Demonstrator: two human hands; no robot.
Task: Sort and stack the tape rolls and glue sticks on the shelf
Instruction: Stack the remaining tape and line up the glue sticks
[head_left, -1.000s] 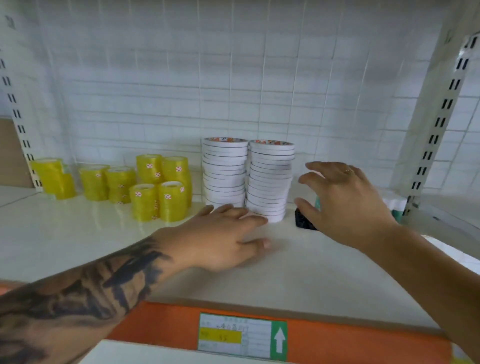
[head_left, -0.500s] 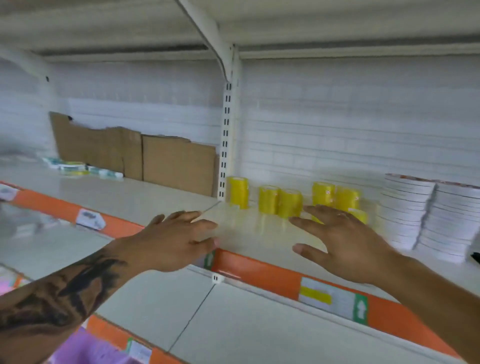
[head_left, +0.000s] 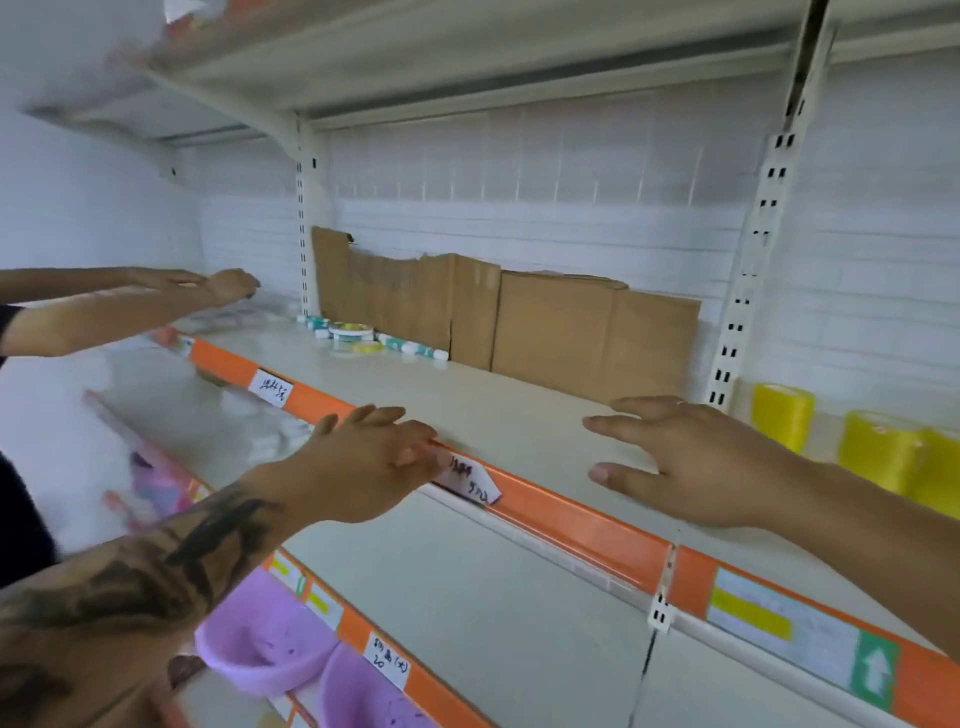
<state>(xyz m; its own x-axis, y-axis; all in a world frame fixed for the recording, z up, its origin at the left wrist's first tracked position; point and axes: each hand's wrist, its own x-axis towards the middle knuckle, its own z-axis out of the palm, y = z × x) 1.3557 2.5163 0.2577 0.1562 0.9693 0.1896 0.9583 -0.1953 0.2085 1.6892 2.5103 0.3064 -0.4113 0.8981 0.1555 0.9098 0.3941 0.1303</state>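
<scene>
A small pile of tape rolls (head_left: 350, 338) and white-and-teal glue sticks (head_left: 413, 347) lies at the back left of the shelf (head_left: 519, 415), in front of cardboard. Yellow tape rolls (head_left: 878, 452) stand at the far right of the same shelf. My left hand (head_left: 358, 462) hovers at the shelf's orange front edge with fingers extended, holding nothing. My right hand (head_left: 691, 457) is spread flat just above the shelf board, empty, well short of the pile.
Brown cardboard sheets (head_left: 545, 322) lean against the back wall. White slotted uprights (head_left: 748, 270) divide the bays. Another person's hands (head_left: 218, 285) reach over the shelf at the far left. Purple bowls (head_left: 265, 649) sit on the lower shelf, and another shelf board hangs overhead.
The view has swung left, away from the white tape stacks, which are out of sight. Both hands travelled left along the shelf, still empty. The small pile by the cardboard is nearer.
</scene>
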